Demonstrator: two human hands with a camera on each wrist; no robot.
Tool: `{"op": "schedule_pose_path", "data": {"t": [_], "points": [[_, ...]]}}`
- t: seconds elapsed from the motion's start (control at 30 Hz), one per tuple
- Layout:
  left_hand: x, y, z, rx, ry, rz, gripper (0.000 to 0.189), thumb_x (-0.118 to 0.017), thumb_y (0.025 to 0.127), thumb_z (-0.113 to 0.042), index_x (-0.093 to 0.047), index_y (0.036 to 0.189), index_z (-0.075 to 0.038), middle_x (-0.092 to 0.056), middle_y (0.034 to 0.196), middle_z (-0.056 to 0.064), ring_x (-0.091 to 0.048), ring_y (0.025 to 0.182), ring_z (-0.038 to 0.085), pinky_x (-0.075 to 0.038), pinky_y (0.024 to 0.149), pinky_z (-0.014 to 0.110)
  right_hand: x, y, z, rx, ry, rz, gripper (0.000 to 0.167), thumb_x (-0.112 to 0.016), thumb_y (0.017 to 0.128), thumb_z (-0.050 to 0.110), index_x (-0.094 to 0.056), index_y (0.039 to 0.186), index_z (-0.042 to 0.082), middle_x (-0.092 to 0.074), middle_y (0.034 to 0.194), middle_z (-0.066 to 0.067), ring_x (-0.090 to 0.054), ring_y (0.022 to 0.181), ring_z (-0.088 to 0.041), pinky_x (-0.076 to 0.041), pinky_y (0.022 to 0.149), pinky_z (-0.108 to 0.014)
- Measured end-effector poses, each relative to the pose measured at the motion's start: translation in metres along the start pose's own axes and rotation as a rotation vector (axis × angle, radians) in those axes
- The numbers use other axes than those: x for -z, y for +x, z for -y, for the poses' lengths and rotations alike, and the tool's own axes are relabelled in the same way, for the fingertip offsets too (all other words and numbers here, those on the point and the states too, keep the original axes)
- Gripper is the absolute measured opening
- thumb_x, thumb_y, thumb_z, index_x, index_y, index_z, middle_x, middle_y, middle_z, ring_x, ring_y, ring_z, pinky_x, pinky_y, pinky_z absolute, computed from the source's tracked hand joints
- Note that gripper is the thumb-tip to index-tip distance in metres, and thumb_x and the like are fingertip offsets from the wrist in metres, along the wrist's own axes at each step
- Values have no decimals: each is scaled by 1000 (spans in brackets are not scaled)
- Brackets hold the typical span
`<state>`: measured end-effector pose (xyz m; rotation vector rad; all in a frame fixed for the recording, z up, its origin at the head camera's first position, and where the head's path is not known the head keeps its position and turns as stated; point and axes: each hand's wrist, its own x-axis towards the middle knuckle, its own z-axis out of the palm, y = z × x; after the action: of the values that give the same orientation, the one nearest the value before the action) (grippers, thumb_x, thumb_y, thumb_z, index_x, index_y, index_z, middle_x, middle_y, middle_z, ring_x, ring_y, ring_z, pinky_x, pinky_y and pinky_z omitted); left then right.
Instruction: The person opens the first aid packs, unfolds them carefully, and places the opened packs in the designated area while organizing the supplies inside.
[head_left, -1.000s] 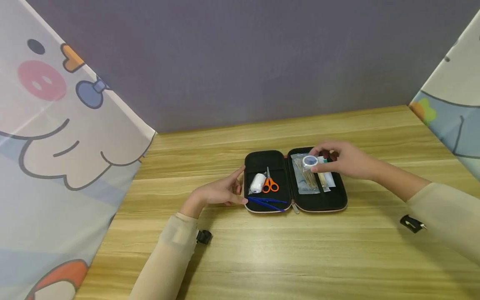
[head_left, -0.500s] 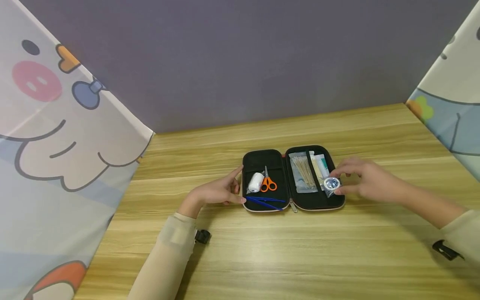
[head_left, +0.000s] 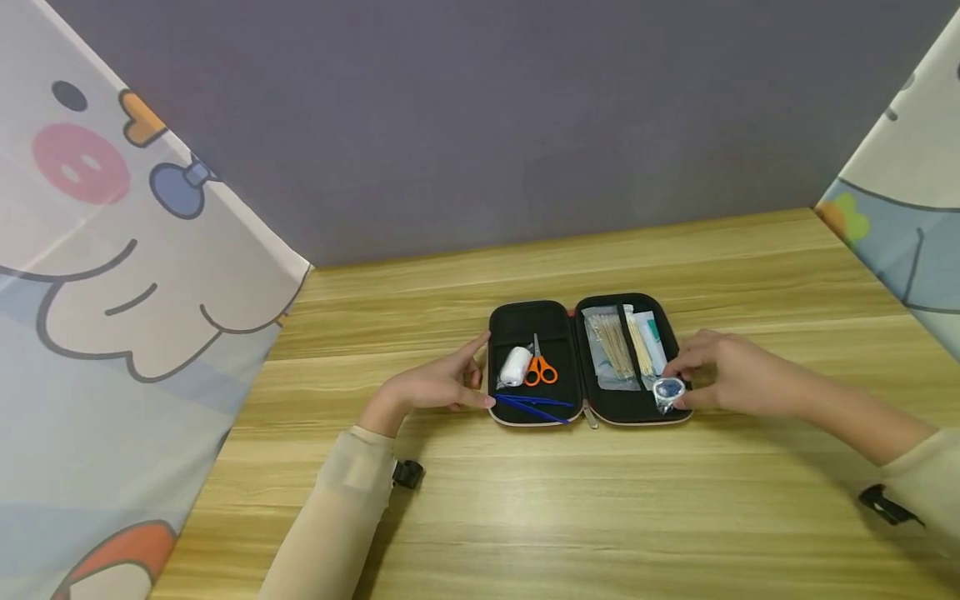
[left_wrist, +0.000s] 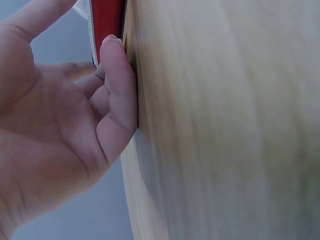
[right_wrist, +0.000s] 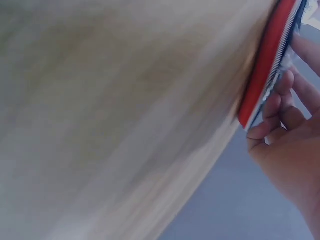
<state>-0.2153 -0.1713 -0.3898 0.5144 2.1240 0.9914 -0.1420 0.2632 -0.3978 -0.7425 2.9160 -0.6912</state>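
An unfolded black zip case lies on the wooden table. My right hand pinches a small round white-rimmed roll in clear wrap over the lower right corner of the case's right half. Beside that case's red outer side is the right hand in the right wrist view. My left hand touches the case's left edge, thumb and forefinger spread apart. In the left wrist view, the left hand has its other fingers loosely bent near the tabletop.
The left half holds a white bandage roll, orange-handled scissors and blue plastic tweezers. Bagged cotton swabs and a white-green packet sit under a strap on the right. A grey wall stands behind the table.
My right hand has carried the wrapped roll from above the swabs to the lower right corner of the case. The left hand stays at the case's edge.
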Motion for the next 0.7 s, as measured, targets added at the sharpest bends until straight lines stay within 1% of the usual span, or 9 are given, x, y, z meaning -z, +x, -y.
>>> {"op": "schedule_pose_path", "data": {"t": [0.07,0.13,0.27,0.33,0.4,0.47,0.5,0.6,0.7], "points": [[0,0,0,0,7,0,115,-80,97,-25,6,172,-33,-45,106,6,-42,77,16,-45,66,29,2,1,1,23,-7,19,31,-95,77,31,-82,104,23,-66,100,13,-53,92,-6,-52,79,-30],[0,0,1,2,12,0,115,-80,97,-25,6,172,-33,-45,107,5,-42,77,16,-45,67,28,3,2,2,42,-24,33,30,-94,78,30,-82,105,23,-64,98,16,-52,92,-5,-51,79,-30],[0,1,2,-1,15,6,114,-80,98,-25,6,172,-32,-45,106,6,-42,76,16,-45,66,28,2,3,3,58,-62,39,30,-94,78,29,-82,104,25,-62,99,19,-54,96,-7,-53,83,-35],[-1,1,2,-1,13,11,115,-80,97,-26,6,172,-33,-45,106,6,-41,75,16,-44,66,28,2,3,5,73,-107,25,29,-95,77,29,-82,103,25,-64,100,17,-57,97,-9,-55,85,-40],[-1,1,2,-4,18,14,115,-80,97,-26,7,172,-32,-45,105,6,-40,74,15,-44,65,27,4,3,7,95,-173,3,29,-95,76,28,-83,103,24,-66,101,13,-61,98,-14,-55,89,-47],[-1,0,2,-4,22,17,115,-80,97,-26,7,172,-32,-44,105,6,-40,73,15,-43,66,27,6,4,11,118,-246,-6,29,-94,76,26,-83,102,22,-66,100,9,-61,97,-17,-54,88,-51],[-2,0,1,-2,21,16,116,-80,97,-27,8,172,-32,-44,104,6,-39,73,15,-43,65,27,8,5,13,126,-279,-3,28,-94,75,25,-83,101,22,-65,98,8,-60,96,-18,-52,86,-50],[-2,0,0,3,20,15,116,-80,97,-26,8,172,-32,-45,104,5,-39,72,15,-43,65,27,12,9,19,141,-346,29,27,-92,73,24,-83,99,22,-60,93,9,-56,93,-16,-49,82,-47],[-2,1,0,4,16,13,116,-81,97,-25,7,172,-31,-45,104,5,-40,70,14,-43,64,26,16,13,21,134,-360,78,28,-93,70,23,-82,96,23,-57,89,11,-55,90,-15,-49,82,-50]]}}
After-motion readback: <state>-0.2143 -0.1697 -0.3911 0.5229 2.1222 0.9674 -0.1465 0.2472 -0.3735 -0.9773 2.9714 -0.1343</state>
